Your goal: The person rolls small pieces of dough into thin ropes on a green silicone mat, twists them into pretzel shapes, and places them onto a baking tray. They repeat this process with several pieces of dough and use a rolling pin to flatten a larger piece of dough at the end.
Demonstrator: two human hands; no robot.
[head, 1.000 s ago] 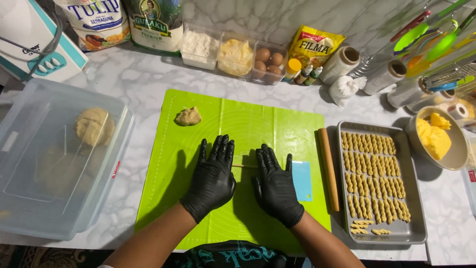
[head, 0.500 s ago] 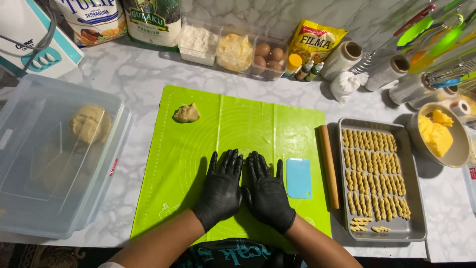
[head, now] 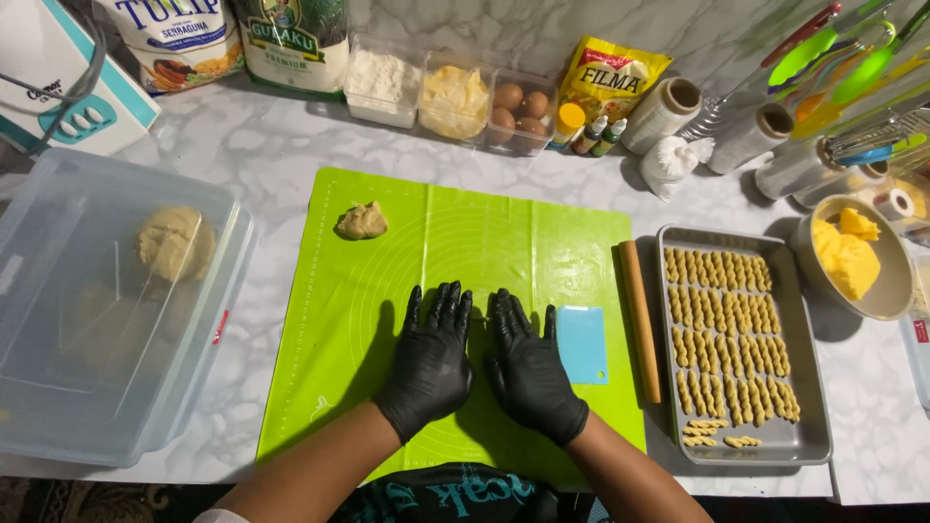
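- Both hands, in black gloves, are lying flat side by side on the green mat [head: 484,242], near its front edge; a thin strip of dough seems to be sitting under the palms, but it is mostly hidden.
- The left hand [head: 431,363] is pressing down with its fingers stretched out and slightly apart, clamped on nothing.
- The right hand [head: 528,373] is doing the same, fingers flat and a little spread, just beside the blue scraper [head: 582,344].
- A small dough lump [head: 361,221] is waiting at the mat's far left corner, well apart from the hands.
- A wooden rolling pin [head: 640,320] is lying along the mat's right edge.
- The baking tray [head: 814,426] at the counter's right side is holding many rows of twisted dough sticks, with room remaining along its front edge, so I judge most of the shaping done.
- A big dough ball [head: 174,242] is sitting in the clear plastic box [head: 58,426] at the counter's left edge, so plenty is left to shape.
- A bowl of yellow butter [head: 848,257] is standing beyond the tray.
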